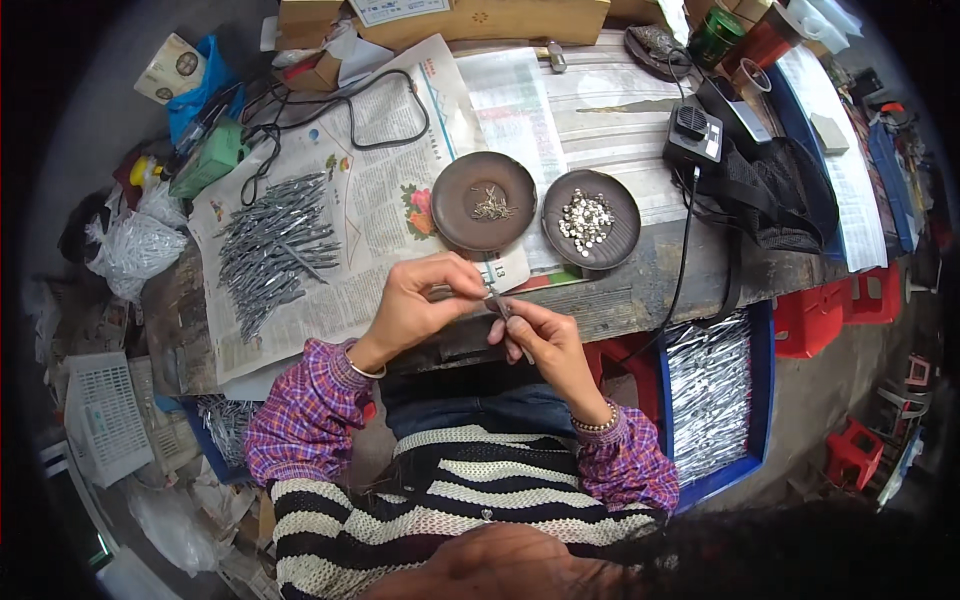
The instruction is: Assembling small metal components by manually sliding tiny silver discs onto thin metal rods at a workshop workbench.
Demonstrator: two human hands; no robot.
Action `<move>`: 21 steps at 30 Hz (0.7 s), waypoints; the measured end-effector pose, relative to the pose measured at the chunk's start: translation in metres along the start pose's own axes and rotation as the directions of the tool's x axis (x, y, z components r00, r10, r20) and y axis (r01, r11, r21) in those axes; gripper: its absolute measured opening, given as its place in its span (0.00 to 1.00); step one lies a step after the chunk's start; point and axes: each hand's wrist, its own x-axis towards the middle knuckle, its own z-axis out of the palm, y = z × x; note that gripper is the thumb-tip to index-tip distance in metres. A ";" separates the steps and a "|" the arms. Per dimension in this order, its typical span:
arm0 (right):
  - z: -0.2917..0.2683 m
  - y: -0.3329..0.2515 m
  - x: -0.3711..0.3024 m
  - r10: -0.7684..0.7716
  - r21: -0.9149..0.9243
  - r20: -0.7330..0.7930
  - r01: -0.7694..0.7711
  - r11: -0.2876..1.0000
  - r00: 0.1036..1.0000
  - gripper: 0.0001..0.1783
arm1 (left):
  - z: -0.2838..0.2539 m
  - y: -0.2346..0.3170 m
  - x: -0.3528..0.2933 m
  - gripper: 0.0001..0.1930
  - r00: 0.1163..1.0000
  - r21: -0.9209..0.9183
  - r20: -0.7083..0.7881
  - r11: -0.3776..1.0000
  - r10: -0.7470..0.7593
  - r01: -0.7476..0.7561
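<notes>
Just off the bench's near edge, my two hands meet fingertip to fingertip. My right hand [550,345] is closed round a thin grey metal strip [501,306], its upper end pointing toward the left fingers. My left hand [425,300] pinches at that end; whatever small thing it has is too tiny to make out. Beyond them stand two round dark dishes. Small thin metal pins lie in the left dish [455,222], and small shiny round metal pieces in the right dish [622,245]. A pile of similar grey metal strips [280,245] lies on newspaper to the left.
Newspaper [375,215] covers the bench's left part, with a looped black cable [425,110] on it. A small black device [693,135] trails a cord over the front edge at right. Below are a blue tray of metal strips [710,400] and red stools [810,320].
</notes>
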 end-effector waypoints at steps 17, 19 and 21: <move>0.009 0.005 -0.001 0.023 0.021 0.027 -0.023 1.000 0.999 0.19 | 0.002 -0.003 -0.007 0.07 1.000 0.014 -0.008 1.000 -0.027 0.027; 0.010 0.005 -0.001 0.024 0.024 0.028 -0.025 0.999 0.999 0.19 | 0.000 -0.006 -0.008 0.07 1.000 0.017 -0.004 1.000 -0.014 0.014; 0.012 0.003 0.000 0.033 0.001 0.038 -0.033 0.999 0.999 0.19 | -0.001 -0.008 -0.009 0.07 1.000 0.021 -0.001 1.000 0.000 0.000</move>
